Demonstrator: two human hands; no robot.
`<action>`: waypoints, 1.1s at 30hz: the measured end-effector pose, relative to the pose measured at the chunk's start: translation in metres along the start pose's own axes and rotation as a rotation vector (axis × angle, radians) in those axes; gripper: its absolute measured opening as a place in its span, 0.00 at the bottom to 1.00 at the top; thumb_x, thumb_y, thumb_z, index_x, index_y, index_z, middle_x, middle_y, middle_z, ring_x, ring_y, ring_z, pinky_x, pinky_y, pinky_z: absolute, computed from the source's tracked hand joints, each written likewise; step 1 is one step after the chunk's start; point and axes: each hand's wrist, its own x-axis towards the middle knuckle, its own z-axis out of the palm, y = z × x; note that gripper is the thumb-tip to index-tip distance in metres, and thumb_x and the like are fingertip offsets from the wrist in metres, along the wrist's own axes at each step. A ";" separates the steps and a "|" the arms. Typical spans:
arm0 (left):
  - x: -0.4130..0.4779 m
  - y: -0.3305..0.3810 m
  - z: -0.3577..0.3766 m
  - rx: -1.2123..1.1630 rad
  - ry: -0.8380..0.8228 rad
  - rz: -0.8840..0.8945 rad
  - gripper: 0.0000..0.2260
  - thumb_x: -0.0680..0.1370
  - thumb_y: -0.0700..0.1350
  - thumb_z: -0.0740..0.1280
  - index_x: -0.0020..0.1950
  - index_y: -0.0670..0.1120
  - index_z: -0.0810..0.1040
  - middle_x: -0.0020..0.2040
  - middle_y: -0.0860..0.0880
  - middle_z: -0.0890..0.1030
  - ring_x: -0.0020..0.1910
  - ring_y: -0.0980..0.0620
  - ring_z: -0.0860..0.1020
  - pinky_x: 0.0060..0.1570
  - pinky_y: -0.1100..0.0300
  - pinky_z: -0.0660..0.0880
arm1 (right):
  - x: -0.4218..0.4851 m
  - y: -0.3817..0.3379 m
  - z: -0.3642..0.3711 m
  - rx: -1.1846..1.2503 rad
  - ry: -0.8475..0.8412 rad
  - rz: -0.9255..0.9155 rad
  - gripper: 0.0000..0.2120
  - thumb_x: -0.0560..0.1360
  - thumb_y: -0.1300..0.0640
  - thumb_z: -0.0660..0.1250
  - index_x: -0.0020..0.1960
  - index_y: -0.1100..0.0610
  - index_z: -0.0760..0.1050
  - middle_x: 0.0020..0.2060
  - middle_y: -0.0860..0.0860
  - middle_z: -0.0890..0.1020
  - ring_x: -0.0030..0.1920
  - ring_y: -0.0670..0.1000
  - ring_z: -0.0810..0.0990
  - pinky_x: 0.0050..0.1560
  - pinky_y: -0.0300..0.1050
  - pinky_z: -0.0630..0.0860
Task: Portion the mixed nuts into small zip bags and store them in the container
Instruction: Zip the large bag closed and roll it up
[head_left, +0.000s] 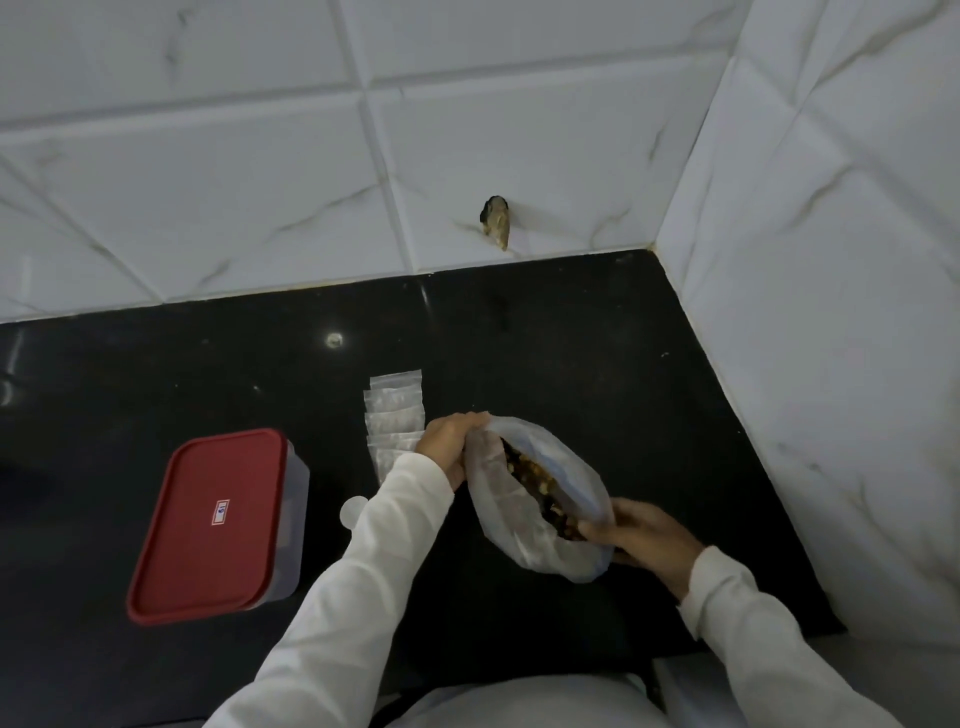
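Dark counter (571, 338); left hand (451, 442), right hand (640, 535) curled on seemingly open nut bag (511, 525).

A home kitchen; black stone counter (571, 338) meets marble-look wall tiles (208, 182).

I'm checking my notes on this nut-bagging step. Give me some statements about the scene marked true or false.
1. The left hand and the right hand both grip the big nut bag at its mouth. True.
2. The container has its red lid off. False: the lid is on.
3. The small zip bags lie right of the nut bag. False: they lie left of it, beyond the left hand.
4. The container stands left of both hands. True.
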 end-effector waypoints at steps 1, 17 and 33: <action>0.000 -0.001 0.001 -0.027 -0.006 0.003 0.16 0.78 0.41 0.68 0.65 0.38 0.77 0.60 0.37 0.80 0.60 0.40 0.78 0.57 0.47 0.77 | 0.001 0.002 -0.002 0.029 0.004 -0.002 0.18 0.71 0.52 0.74 0.60 0.55 0.79 0.53 0.54 0.84 0.55 0.53 0.82 0.60 0.53 0.77; -0.012 0.003 -0.011 0.463 0.219 0.405 0.19 0.72 0.36 0.72 0.30 0.48 0.65 0.35 0.48 0.78 0.41 0.46 0.80 0.45 0.49 0.81 | 0.018 -0.049 -0.022 0.450 0.161 -0.238 0.21 0.70 0.64 0.71 0.62 0.56 0.79 0.57 0.56 0.83 0.57 0.56 0.81 0.61 0.52 0.75; -0.036 0.032 -0.006 0.800 0.107 0.323 0.06 0.76 0.40 0.67 0.48 0.51 0.75 0.54 0.45 0.78 0.53 0.45 0.79 0.55 0.48 0.80 | -0.010 -0.070 -0.013 0.127 0.303 -0.066 0.19 0.72 0.47 0.72 0.60 0.53 0.74 0.54 0.54 0.80 0.56 0.57 0.79 0.54 0.56 0.79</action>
